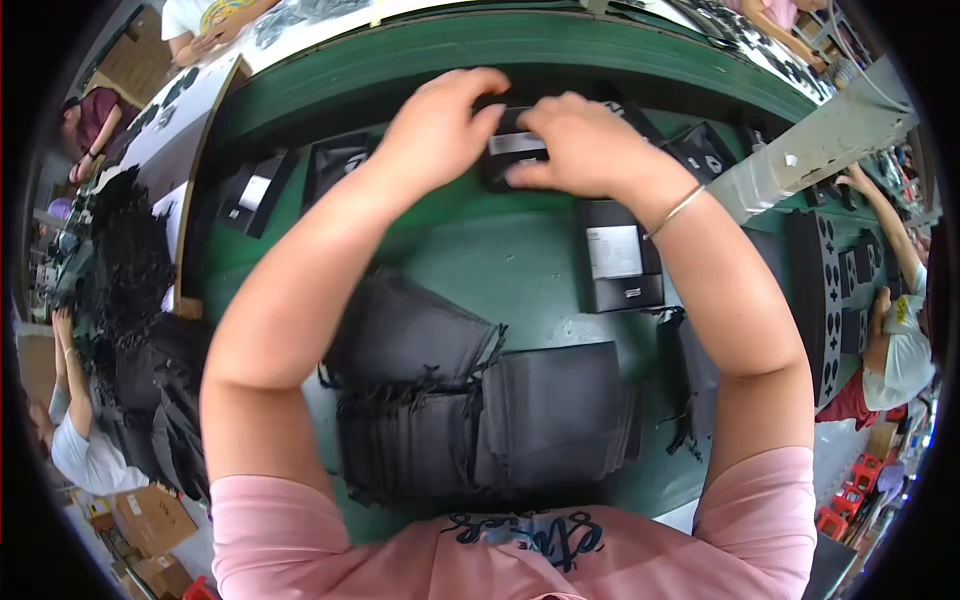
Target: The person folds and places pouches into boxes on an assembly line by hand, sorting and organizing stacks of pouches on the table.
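Note:
A small black box (500,173) with a white label lies on the green bench, close to the far ledge. My right hand (590,145) has thumb and fingers closed about its right side. At its upper left is my left hand (440,125), fingers bent, with a gap between thumb and forefinger and nothing visible in it. Below my right wrist sits another black box (620,262) with a larger white label. Nearer my body, several stacks of dark mesh drawstring pouches (555,410) cover the bench.
More black boxes (255,195) line the far ledge (420,55). A pale metal post (815,140) rises at the right, beside a black panel with round holes (815,300). Dark pouches pile up (130,260) at left. Other people work around the bench.

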